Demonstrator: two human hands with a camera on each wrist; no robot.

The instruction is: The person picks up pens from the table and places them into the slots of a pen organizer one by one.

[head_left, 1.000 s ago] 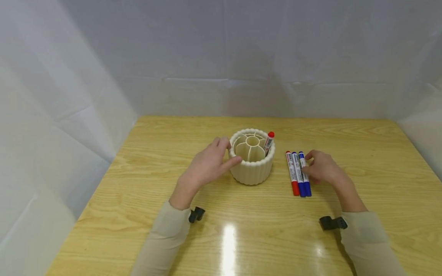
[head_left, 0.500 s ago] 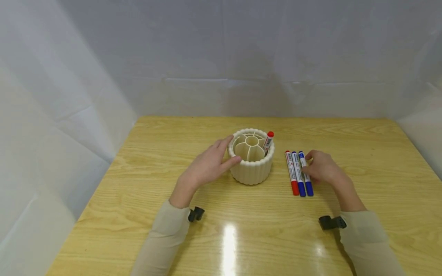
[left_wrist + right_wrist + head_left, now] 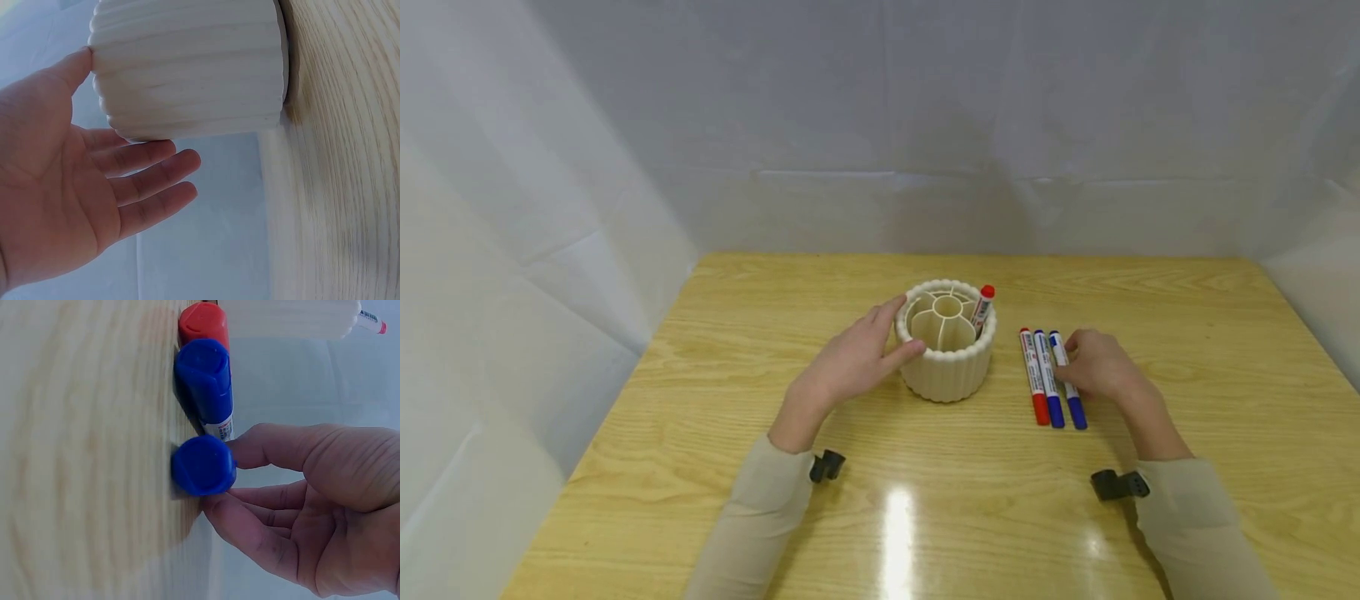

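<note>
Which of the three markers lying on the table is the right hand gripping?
The outermost blue marker, farthest from the ribbed cream holder; the right hand pinches it.

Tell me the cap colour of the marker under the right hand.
Blue cap, clearest in the right wrist view.

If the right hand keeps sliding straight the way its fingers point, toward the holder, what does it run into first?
The right hand already pinches the outermost blue-capped marker. Straight on, that marker would likely meet the second blue-capped marker beside it, then the red-capped marker, before the ribbed cream pen holder. The gap between the markers is hard to judge.
</note>
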